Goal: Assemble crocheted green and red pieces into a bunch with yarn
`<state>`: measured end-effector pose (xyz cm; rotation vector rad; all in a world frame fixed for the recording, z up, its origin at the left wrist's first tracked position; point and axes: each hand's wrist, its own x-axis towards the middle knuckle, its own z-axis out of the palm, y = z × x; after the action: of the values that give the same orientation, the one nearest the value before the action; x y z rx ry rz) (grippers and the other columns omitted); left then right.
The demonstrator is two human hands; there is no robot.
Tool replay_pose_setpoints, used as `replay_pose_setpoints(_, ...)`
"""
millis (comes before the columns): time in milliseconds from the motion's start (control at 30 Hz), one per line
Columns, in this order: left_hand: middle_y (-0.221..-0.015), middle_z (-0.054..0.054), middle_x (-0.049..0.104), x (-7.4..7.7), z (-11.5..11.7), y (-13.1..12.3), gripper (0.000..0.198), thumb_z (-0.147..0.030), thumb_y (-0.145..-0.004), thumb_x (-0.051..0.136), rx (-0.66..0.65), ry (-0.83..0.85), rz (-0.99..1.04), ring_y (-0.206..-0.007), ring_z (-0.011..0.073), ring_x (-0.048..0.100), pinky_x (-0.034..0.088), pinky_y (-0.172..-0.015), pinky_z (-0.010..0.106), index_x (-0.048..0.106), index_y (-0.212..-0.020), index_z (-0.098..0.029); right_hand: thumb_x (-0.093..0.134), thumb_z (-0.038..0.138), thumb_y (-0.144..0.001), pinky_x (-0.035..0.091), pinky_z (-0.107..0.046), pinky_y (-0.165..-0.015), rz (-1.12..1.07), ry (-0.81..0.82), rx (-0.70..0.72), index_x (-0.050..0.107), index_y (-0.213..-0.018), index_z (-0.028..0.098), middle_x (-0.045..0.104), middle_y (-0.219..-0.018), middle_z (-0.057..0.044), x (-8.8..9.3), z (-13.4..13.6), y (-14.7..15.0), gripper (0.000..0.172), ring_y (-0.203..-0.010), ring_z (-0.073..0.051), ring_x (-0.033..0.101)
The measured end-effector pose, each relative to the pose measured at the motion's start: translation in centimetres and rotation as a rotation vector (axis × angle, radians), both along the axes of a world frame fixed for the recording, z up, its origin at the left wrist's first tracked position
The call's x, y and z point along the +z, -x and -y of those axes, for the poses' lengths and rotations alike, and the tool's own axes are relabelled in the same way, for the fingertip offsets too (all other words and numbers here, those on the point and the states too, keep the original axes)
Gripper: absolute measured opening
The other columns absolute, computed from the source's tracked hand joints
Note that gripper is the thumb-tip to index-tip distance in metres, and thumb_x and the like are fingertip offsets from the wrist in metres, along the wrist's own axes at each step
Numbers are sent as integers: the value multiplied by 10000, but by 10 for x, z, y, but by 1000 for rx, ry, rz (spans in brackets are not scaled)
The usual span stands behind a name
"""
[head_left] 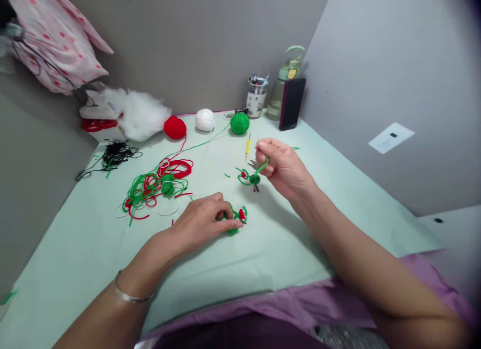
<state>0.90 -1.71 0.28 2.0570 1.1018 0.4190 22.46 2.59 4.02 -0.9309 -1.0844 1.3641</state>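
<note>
My left hand rests on the table with its fingers closed on a small green crocheted piece, which has a red and white tip showing beside the fingertips. Raised to the right, my right hand is pinched, with a short green strand at its fingers. Just below that strand is a green ball-shaped crocheted piece, beside a green loop with a red part. Metal scissor-like tips show near the right fingers; the rest is hidden.
Tangled red, green and white yarn lies left of my hands, black yarn farther left. Behind are red, white and green yarn balls, a yellow-handled hook, pen cup, phone and bottle.
</note>
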Motion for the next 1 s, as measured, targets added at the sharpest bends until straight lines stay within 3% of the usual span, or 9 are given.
replay_pose_setpoints(167,-839,-2,581,4,5,-2,106,-319,-815,630,-49,69,-34,-705,157,534,370,-635,278,710,-845,-257,773,448,-744,263,-222,-469,52,-14,-9,588,-781,205,435,-558,68,-4,0,2,307,-501,-78,339)
replay_pose_setpoints(267,-860,-5,572,9,8,-1,124,-252,-814,588,-75,100,-75,-728,155,540,376,-645,271,702,-864,-257,754,438,-773,296,-221,-499,67,-20,8,605,-795,199,446,-563,66,-6,0,3,283,-516,-78,360)
replay_pose_setpoints(467,-823,0,561,9,9,-2,175,-438,-803,676,-95,131,-39,-744,175,552,371,-629,275,721,-835,-272,765,411,-771,390,-216,-585,75,8,21,632,-807,180,496,-615,57,-8,0,4,269,-572,-79,436)
replay_pose_setpoints(567,-833,7,607,2,3,1,247,-470,-882,585,19,98,68,-720,168,555,382,-639,284,696,-835,-254,779,403,-757,400,-210,-591,60,21,34,632,-788,175,495,-613,56,-8,0,5,273,-576,-77,436)
replay_pose_setpoints(667,-840,6,611,-4,-4,4,163,-372,-889,584,103,-19,38,-718,165,541,381,-650,290,666,-848,-238,789,390,-749,402,-206,-581,46,45,46,633,-776,170,491,-599,55,-7,1,6,271,-571,-77,428)
replay_pose_setpoints(767,-903,15,608,-6,-7,7,118,-305,-870,601,13,-21,-26,-797,177,554,411,-708,298,685,-919,-238,790,372,-749,402,-201,-574,37,56,50,635,-777,165,492,-597,53,-7,2,7,261,-564,-74,422)
replay_pose_setpoints(900,-1024,34,606,-5,-6,9,221,-261,-929,521,-120,-19,-19,-1001,202,554,430,-877,322,688,-1074,-260,783,358,-760,395,-198,-575,38,52,43,639,-780,159,510,-618,42,-8,1,8,247,-575,-72,433)
replay_pose_setpoints(1000,-1070,38,597,-6,-6,9,183,-250,-921,548,-166,-39,-22,-1054,208,531,415,-929,334,685,-1042,-254,785,365,-757,391,-203,-577,37,56,46,637,-768,162,504,-609,42,-9,1,8,251,-578,-77,435)
